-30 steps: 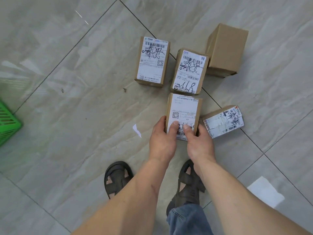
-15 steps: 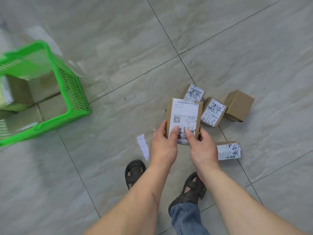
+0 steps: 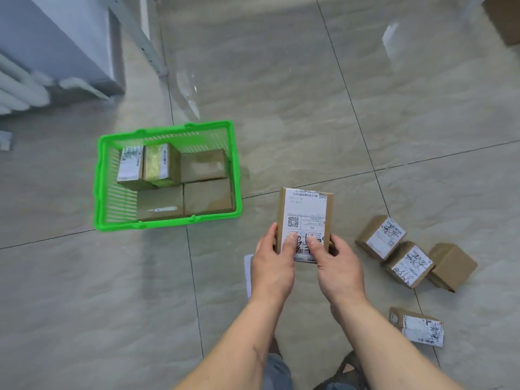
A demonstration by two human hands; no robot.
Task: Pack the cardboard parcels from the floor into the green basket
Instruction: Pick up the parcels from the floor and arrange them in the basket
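- Parcel (image 3: 305,220) pinched at near end by left hand (image 3: 274,266) and right hand (image 3: 336,267), fingers curled round it.
- Carried level to basket (image 3: 98,175); best lowered into bare left strip.

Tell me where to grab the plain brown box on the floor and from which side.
Take the plain box from above, fingers and thumb on two opposite side faces. It sits tilted on the floor, touching the labelled parcel on its left, so that side is blocked. Its top, right and near faces look free. Both hands, left and right, now hold another parcel, so bin that first.
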